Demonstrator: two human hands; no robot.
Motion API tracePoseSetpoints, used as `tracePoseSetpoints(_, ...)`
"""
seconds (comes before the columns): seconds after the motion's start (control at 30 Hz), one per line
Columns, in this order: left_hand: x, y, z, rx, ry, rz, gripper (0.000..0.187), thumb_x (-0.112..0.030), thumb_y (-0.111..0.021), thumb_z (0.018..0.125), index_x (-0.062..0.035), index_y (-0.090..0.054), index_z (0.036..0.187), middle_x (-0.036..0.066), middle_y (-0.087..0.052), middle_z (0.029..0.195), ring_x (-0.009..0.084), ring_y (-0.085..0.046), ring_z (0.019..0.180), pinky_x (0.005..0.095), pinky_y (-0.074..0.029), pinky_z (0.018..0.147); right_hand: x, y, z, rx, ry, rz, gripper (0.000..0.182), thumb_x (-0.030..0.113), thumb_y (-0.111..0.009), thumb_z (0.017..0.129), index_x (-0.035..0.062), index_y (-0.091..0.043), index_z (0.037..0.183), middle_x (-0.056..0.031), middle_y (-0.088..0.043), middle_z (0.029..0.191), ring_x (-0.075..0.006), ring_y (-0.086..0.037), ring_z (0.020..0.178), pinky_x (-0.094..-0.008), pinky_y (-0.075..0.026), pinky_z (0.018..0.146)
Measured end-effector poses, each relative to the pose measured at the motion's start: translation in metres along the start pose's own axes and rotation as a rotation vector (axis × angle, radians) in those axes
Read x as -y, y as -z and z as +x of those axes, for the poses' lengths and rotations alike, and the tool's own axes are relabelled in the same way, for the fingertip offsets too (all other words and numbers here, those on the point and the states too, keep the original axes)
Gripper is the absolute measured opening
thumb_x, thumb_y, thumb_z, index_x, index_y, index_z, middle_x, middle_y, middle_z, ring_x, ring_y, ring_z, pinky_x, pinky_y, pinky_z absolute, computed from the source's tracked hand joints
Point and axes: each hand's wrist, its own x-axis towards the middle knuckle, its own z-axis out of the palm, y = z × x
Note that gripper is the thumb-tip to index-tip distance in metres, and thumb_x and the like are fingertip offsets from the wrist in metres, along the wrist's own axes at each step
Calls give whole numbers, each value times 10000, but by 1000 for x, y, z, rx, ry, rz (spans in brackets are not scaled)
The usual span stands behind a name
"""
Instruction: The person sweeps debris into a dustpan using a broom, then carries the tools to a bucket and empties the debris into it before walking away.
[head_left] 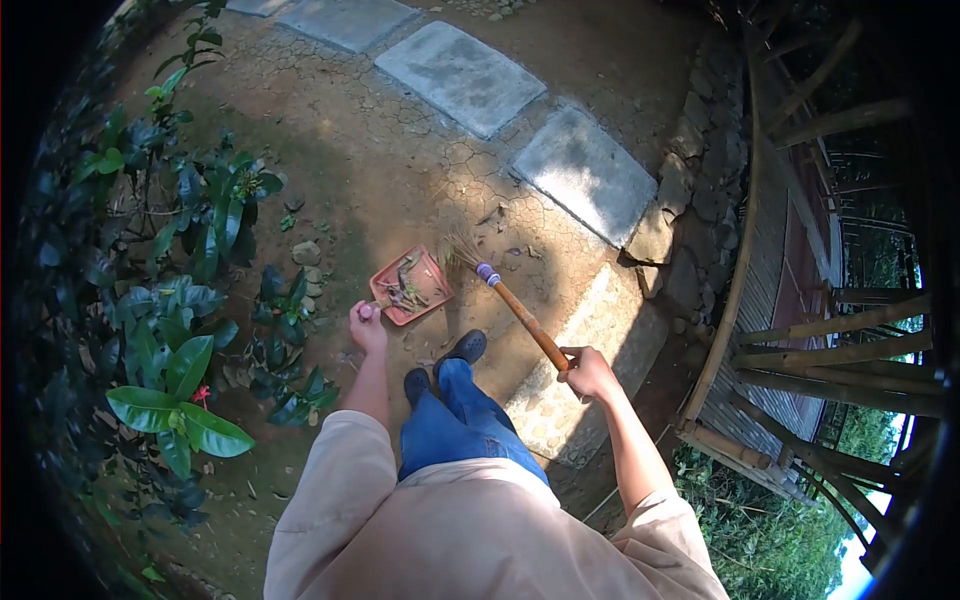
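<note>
My left hand [368, 328] is closed around the handle of a red dustpan [436, 284], which holds dry leaves and debris. The wooden handle of a broom [528, 322] is gripped in my right hand [588, 372]. The broom's straw bristles [458, 246] rest on the dirt just beside the dustpan's right edge, below a purple and white binding. A few dry leaves [534, 252] lie on the ground to the right of the bristles.
Leafy bushes [190, 400] line the left side. Stone slabs [462, 78] cross the dirt ahead, and a pebbled slab [590, 370] lies at the right. Beyond a stone border [676, 186] stands a bamboo structure [790, 260]. My dark shoes [468, 346] are close to the dustpan.
</note>
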Motion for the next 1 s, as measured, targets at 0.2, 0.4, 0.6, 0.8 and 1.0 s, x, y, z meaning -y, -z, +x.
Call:
tracePoseSetpoints(0.2,28,-3,-9,-27,83,-211,394,70,-717,835,-23,-594,1197,102,-623,1153,203,-621,1062,322,-505,954,-22,25,-65,48,27,15,635,24,-743,704,33,-622,1326,-135,-718,899,-139,-593,534,-307,-481,504)
tracePoseSetpoints(0.4,25,11,-14,23,66,-130,404,71,-699,855,-21,-564,1224,96,-612,1155,194,-619,1076,311,-495,962,-49,23,-80,-15,-46,84,680,110,-775,682,70,-621,1342,-189,-745,999,-204,-717,794,-335,-550,775)
tracePoseSetpoints(0.6,29,12,-19,82,64,-162,391,72,-689,865,-21,-566,1224,98,-621,1143,187,-621,1076,310,-497,951,-63,-5,-57,-190,11,17,667,145,-783,706,83,-612,1348,-198,-720,1114,-285,-706,1024,-378,-520,949)
tracePoseSetpoints(0.8,23,14,-22,102,91,-136,392,66,-694,865,-22,-569,1227,103,-628,1152,188,-625,1077,306,-492,955,-65,-15,-47,-184,-53,34,664,136,-774,718,68,-601,1356,-204,-731,1063,-260,-726,933,-362,-545,876)
tracePoseSetpoints(1.0,32,5,-21,115,34,-137,385,71,-695,858,-19,-573,1212,81,-624,1114,179,-624,1027,301,-499,931,-50,-20,-80,46,-132,105,646,94,-757,709,35,-614,1336,-152,-730,833,-161,-674,667,-328,-553,639)
